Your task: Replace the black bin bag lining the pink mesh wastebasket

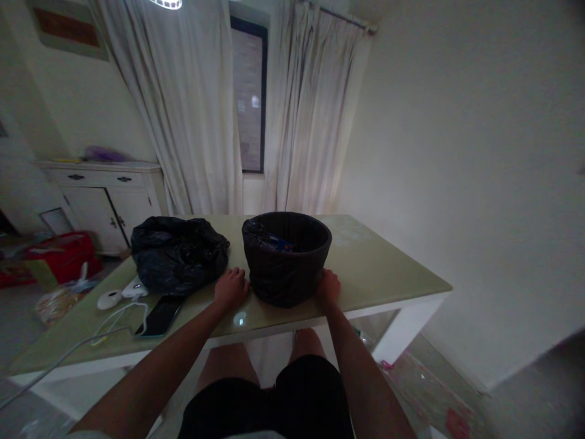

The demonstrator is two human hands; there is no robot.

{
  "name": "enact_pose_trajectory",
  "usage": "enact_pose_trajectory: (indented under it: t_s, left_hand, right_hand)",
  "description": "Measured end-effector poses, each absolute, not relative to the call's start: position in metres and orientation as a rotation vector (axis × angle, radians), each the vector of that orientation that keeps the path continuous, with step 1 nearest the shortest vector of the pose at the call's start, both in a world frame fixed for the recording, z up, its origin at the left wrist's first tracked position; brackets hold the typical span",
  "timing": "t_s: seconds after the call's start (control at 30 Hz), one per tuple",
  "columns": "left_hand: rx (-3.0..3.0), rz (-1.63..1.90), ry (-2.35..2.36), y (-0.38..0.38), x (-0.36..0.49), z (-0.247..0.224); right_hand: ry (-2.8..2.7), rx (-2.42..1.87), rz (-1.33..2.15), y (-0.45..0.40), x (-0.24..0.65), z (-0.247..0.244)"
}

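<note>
A dark, round trash bin [287, 277] stands upright on the table, lined with a black bag; a blue and red packet [280, 242] shows inside it. My left hand [232, 288] lies on the tabletop just left of the bin, fingers apart and nothing in them. Against the bin's lower right side is my right hand [329, 286], its fingers partly hidden, so their grip cannot be made out. Left of my left hand sits a bulging black plastic bag [178, 253], its contents hidden.
The greenish tabletop [379, 262] holds a phone [161, 316], a white cable [107, 332] and a small white round device [109, 299] at the left. Beyond it are a white cabinet [98, 207] and curtains [201, 122]. A red bag [68, 256] lies on the floor.
</note>
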State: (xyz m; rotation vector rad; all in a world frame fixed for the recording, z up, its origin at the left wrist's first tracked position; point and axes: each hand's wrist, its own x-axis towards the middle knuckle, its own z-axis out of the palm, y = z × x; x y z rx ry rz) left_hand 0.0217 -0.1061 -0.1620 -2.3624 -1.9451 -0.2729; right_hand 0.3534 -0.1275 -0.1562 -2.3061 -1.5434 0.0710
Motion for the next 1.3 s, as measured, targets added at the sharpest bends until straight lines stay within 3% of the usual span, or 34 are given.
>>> enact_pose_trajectory:
  t_s: [0.4, 1.3]
  left_hand:
    - [-2.518, -0.027, -1.945, -0.073, 0.01, -0.13]
    - [-2.508, -0.027, -1.958, -0.08, 0.008, -0.136]
  right_hand:
    - [-1.52, -2.296, 0.079, -0.133, 0.351, -0.15]
    - [-1.526, -2.298, 0.073, -0.13, 0.352, -0.153]
